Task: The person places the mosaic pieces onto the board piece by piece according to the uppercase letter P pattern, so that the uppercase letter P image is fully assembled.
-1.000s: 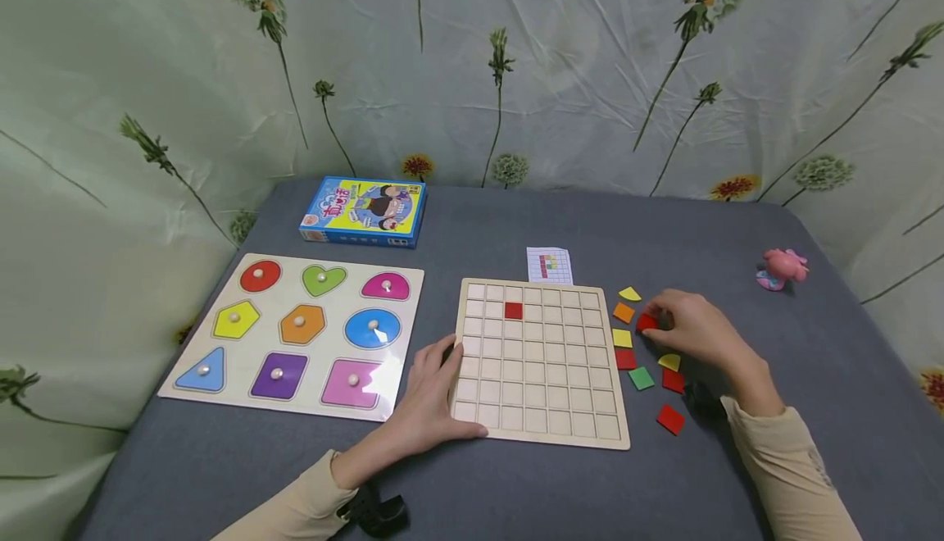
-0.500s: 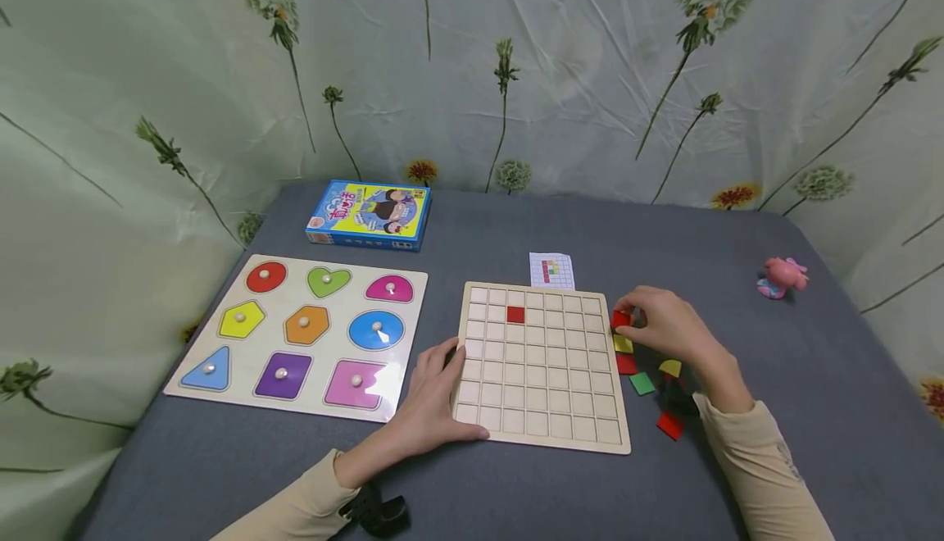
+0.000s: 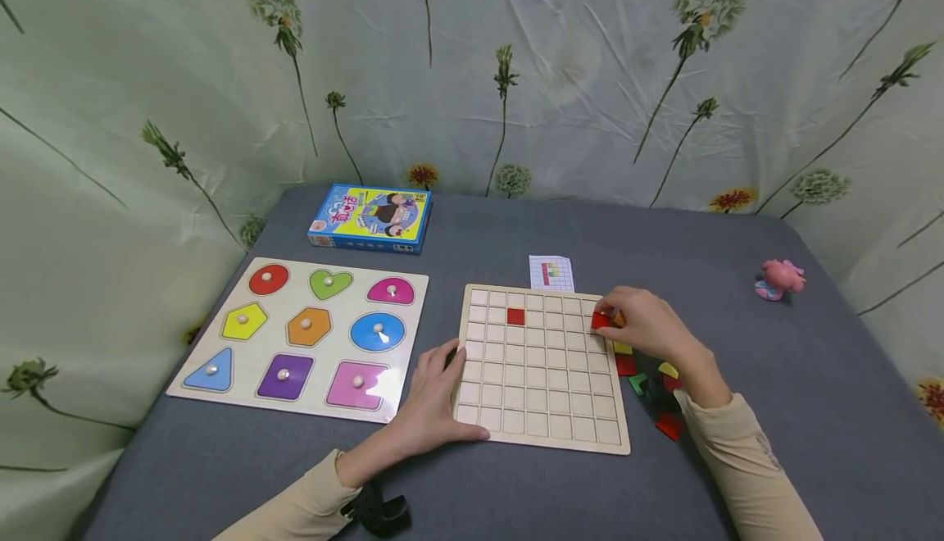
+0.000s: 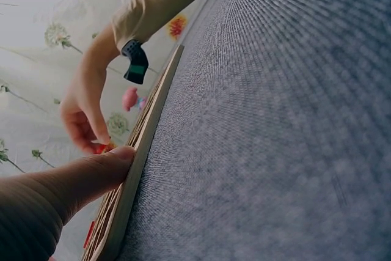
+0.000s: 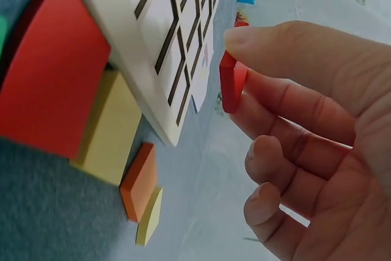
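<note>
Your right hand pinches a red tile at centre right; left hand, fingers relaxed, steadies the grid board. Thin edge grip: tile may slip or catch a cell wall.

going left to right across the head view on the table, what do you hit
shape puzzle board → left hand → grid board → red tile pinched in the right hand → pink toy
</note>
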Demonstrator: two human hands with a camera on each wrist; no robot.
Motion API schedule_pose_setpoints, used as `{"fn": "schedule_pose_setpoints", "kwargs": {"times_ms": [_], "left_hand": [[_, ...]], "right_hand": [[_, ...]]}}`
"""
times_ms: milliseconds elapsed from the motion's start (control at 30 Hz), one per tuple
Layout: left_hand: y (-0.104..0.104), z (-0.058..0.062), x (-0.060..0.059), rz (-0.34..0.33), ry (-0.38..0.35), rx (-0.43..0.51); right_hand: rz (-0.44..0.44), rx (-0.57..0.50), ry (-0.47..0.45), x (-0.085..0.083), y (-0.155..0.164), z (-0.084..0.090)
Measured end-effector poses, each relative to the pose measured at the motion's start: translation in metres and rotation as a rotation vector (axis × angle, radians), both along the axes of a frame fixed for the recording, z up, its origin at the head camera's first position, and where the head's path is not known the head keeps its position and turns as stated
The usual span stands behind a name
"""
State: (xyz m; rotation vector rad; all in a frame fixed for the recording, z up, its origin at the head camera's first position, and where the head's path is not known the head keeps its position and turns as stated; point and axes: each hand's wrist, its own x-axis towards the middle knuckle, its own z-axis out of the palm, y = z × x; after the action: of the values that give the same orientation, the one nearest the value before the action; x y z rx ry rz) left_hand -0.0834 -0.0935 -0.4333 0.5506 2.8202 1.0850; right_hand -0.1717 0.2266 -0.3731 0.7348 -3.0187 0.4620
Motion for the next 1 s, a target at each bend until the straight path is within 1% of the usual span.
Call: {"fn": "schedule_pose_setpoints", "kwargs": {"times_ms": [133, 300, 467, 667, 833, 1000], "left_hand": [[0.0, 0.0, 0.0, 0.004, -0.001, 0.008], [0.0, -0.001, 0.001, 0.019, -0.015, 0.022], [-0.001, -0.001, 0.001, 0.015, -0.012, 0.019], [0.0, -0.001, 0.0, 0.011, 0.01, 0.012], [0.0, -0.001, -0.001, 0.007, 0.009, 0.012], [0.0, -0.001, -0.001, 0.006, 0.017, 0.011]], "right_hand": [[-0.003, 0.005, -0.013, -0.001, -0.005, 0.0], [0.019, 0.006, -0.026, -0.001, -0.013, 0.0], [0.032, 0.007, -0.026, -0.001, -0.02, -0.001], [0.071, 0.001, 0.002, -0.003, -0.028, -0.004], [0.092, 0.012, 0.0, -0.005, -0.034, -0.006], [0.133, 0.024, 0.003, -0.004, -0.04, -0.008]]}}
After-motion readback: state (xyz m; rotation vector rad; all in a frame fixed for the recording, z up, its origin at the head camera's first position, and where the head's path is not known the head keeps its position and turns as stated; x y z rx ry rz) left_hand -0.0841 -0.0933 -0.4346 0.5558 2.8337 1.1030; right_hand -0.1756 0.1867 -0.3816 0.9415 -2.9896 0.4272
